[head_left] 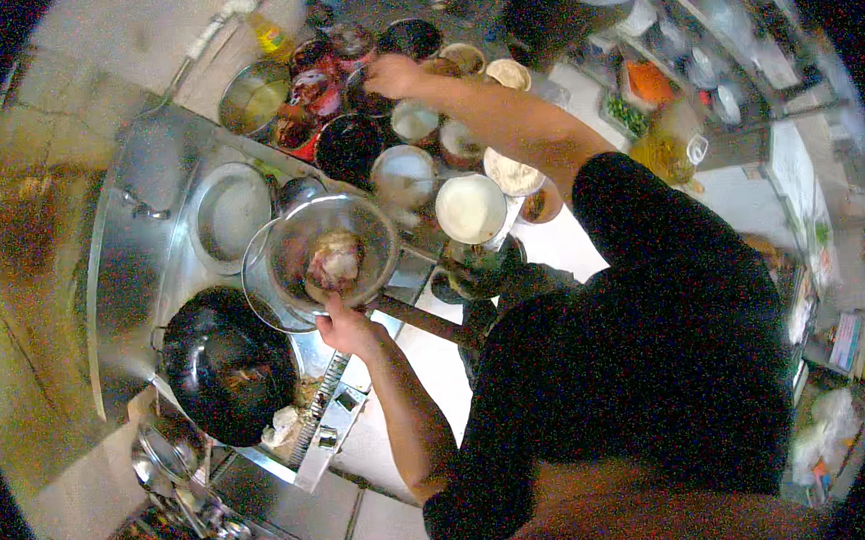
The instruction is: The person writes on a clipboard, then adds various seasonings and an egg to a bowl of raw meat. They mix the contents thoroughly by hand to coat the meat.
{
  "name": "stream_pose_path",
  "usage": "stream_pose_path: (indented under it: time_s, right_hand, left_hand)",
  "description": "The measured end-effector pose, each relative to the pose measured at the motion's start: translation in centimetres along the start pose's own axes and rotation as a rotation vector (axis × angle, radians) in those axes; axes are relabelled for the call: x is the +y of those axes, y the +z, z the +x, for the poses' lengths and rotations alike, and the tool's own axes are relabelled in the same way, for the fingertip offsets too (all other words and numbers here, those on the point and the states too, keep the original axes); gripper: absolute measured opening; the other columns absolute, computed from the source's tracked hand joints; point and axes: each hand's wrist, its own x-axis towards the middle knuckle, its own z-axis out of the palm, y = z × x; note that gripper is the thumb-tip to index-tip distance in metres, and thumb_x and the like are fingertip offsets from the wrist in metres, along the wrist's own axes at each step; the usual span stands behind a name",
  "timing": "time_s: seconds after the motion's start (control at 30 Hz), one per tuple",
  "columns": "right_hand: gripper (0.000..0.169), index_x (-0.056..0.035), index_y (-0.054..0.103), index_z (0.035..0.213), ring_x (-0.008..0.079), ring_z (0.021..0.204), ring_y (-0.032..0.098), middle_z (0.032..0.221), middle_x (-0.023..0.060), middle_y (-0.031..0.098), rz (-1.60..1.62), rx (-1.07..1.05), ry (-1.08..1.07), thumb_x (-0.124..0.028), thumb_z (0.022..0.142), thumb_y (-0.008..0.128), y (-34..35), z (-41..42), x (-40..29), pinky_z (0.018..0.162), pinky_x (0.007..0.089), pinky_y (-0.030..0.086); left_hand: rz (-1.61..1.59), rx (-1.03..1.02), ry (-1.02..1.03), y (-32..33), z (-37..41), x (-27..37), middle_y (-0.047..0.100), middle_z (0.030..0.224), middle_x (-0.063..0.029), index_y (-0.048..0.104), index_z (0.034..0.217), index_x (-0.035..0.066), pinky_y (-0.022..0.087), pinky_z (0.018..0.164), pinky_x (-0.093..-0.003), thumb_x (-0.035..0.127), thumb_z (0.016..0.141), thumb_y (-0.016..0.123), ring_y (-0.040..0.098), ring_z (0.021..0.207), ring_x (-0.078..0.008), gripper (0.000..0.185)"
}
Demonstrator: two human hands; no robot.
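My left hand [348, 328] grips the near rim of a clear bowl [384, 251]. Inside the bowl lies a pale and reddish lump of food [335, 260], perhaps meat. Under and beside the bowl shows the rim of a round metal vessel [250, 283]. My right hand [393, 77] is stretched out over the far cluster of containers, at the edge of a dark pot [366, 98]. Blur hides its fingertips and whether they hold anything. Close to that arm are a tub of white powder [512, 170] and a white-filled container [471, 208].
A black wok [229, 367] sits on the steel stove [129, 291], near a round pan [233, 216]. Metal ladles [167, 458] stand at lower left. Beyond are a pot of yellowish liquid [255, 98] and a yellow bottle [269, 37]. Another person [572, 4] is at the top.
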Motion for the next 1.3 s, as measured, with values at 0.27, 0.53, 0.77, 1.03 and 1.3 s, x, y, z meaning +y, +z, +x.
stream_pose_path:
  time_s: [0.27, 0.53, 0.77, 1.03, 1.3]
  right_hand:
    - [0.031, -0.0092, 0.068, 0.087, 0.0249, 0.075, 0.063, 0.081, 0.0116, 0.066, 0.223, 0.07, -0.158, -0.038, 0.077, 0.064, -8.0, -4.9, -4.8, 0.072, 0.0345, 0.049]
    - [0.026, -0.0117, 0.07, 0.081, 0.0277, 0.071, 0.063, 0.077, 0.0099, 0.067, 0.471, 0.132, -0.138, -0.037, 0.078, 0.062, -9.0, -7.6, -7.4, 0.067, 0.0417, 0.05]
    - [0.019, -0.007, 0.063, 0.078, 0.0252, 0.077, 0.059, 0.08, 0.009, 0.062, 0.117, 0.394, -0.391, -0.026, 0.08, 0.06, -0.9, -6.3, -0.6, 0.069, 0.0377, 0.049]
    - [0.016, -0.0142, 0.054, 0.07, 0.0219, 0.072, 0.055, 0.071, 0.0025, 0.053, -0.248, 0.326, -0.629, -0.028, 0.078, 0.059, 4.6, -7.8, 1.6, 0.063, 0.0358, 0.047]
    - [0.055, -0.0085, 0.063, 0.079, 0.035, 0.072, 0.063, 0.075, 0.0157, 0.063, 0.04, 0.068, -0.087, -0.061, 0.083, 0.047, 0.0, -3.6, 1.3, 0.063, 0.047, 0.05]
  left_hand:
    - [0.369, -0.121, 0.315, 2.0, 3.7, -3.1, 0.061, 0.087, -0.0094, 0.056, 0.097, -0.001, 0.049, 0.057, -0.0311, 0.01, 0.078, 0.059, 0.059, 0.069, -0.0199, 0.022]
    - [0.307, -0.129, 0.208, 4.1, 2.3, -3.0, 0.059, 0.086, -0.0082, 0.055, 0.095, 0.002, 0.048, 0.054, -0.0304, 0.013, 0.077, 0.059, 0.059, 0.07, -0.0201, 0.021]
    - [0.521, 0.028, 0.163, -0.6, 0.4, -1.8, 0.06, 0.086, -0.0119, 0.052, 0.092, 0.001, 0.05, 0.055, -0.0333, 0.012, 0.076, 0.06, 0.06, 0.071, -0.0238, 0.021]
    - [0.477, 0.108, 0.202, -3.0, -2.1, 1.1, 0.058, 0.085, -0.0142, 0.052, 0.084, -0.001, 0.05, 0.061, -0.0355, 0.011, 0.072, 0.06, 0.058, 0.072, -0.0259, 0.018]
    - [0.649, 0.035, 0.304, -4.9, -1.9, 1.5, 0.058, 0.093, -0.0193, 0.052, 0.092, -0.007, 0.05, 0.072, -0.0396, 0.014, 0.073, 0.061, 0.058, 0.081, -0.0296, 0.029]
